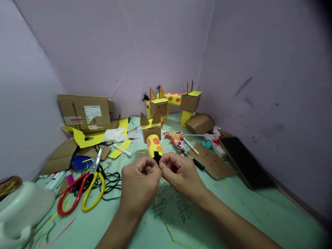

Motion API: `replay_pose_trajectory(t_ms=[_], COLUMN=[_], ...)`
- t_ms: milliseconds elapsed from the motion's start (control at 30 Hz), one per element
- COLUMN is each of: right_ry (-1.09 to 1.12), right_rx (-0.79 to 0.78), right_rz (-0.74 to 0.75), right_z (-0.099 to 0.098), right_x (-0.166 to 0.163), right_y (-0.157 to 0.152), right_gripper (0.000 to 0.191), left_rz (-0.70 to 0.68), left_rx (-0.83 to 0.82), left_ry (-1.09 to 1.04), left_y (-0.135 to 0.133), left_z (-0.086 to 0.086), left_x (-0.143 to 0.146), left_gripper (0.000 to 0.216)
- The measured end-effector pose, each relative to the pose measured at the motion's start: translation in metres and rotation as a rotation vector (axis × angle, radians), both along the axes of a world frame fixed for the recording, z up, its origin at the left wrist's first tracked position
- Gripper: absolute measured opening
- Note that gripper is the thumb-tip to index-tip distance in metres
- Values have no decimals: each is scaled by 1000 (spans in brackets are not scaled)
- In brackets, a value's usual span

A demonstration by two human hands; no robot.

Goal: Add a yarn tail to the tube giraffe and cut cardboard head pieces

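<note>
My left hand and my right hand meet at the middle of the green table, fingers curled and pinched together on a small tuft of black yarn. Just beyond the fingertips stands a yellow tube with orange spots, topped by a cardboard box head with triangular ears. Two more cardboard and yellow animal figures stand further back by the wall.
Scissors with red and yellow handles lie at the left on loose black cord. Cardboard scraps, yellow paper and a cardboard box sit behind them. A dark tablet, a patterned glue gun and markers lie at the right. A white object sits bottom left.
</note>
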State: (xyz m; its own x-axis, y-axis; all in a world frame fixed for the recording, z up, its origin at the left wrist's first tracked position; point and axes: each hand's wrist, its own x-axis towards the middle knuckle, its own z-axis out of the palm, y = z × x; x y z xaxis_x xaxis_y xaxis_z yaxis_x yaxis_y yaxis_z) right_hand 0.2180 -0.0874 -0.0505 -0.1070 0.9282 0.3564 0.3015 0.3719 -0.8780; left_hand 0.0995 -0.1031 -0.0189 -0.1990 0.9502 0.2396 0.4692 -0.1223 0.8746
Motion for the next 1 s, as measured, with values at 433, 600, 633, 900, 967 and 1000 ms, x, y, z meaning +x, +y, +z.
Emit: replay_pose_trajectory(t_ms=[433, 600, 633, 900, 967, 1000], right_ry=[145, 249, 265, 311, 318, 323], right_rx=[-85, -159, -177, -224, -215, -210], right_rz=[-56, -17, -8, 34, 8, -3], right_z=[-2, 3, 4, 7, 7, 7], right_x=[2, 3, 3, 2, 2, 2], right_y=[3, 4, 4, 2, 3, 3], right_gripper=[4, 5, 6, 5, 5, 5], left_rz=[128, 44, 26, -44, -4, 11], left_rx=[-74, -46, -33, -78, -89, -98], left_ry=[-263, -315, -334, -252, -259, -269], left_y=[5, 3, 2, 1, 2, 3], left_z=[5, 4, 4, -1, 0, 0], left_x=[-1, -5, -5, 2, 1, 1], left_gripper=[5, 11, 12, 10, 9, 8])
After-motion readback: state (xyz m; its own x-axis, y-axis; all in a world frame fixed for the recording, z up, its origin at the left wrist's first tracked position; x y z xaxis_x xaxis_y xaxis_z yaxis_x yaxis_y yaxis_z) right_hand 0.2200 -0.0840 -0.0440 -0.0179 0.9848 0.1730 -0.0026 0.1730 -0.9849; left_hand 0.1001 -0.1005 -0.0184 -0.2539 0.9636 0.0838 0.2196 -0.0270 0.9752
